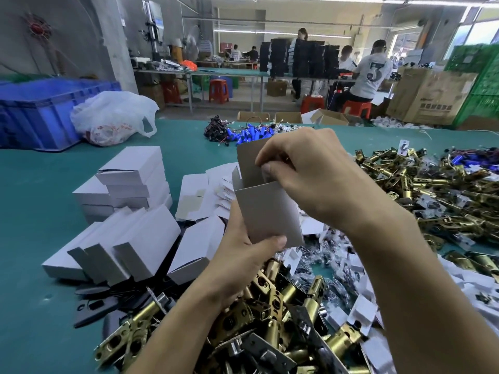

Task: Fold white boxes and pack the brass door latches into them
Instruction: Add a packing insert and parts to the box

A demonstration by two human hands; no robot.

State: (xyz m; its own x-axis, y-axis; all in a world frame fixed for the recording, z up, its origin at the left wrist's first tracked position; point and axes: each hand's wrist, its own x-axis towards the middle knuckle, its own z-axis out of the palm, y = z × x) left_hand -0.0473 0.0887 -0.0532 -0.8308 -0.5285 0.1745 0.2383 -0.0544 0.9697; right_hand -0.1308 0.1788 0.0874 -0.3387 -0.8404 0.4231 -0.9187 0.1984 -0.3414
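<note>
You're on a factory packing floor: a long green surface [40, 211] heaped with brass latches [421, 184], blue crates [40, 112], cartons [429, 98], and workers [370, 76] on red stools [218, 90].

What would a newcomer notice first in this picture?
In the middle, two hands work on an open white box: the left hand grips its lower part and the right hand pinches a flap at its top. Below and to the right, heaps of brass latches cover the green table. On the left lie folded white boxes in stacks.
</note>
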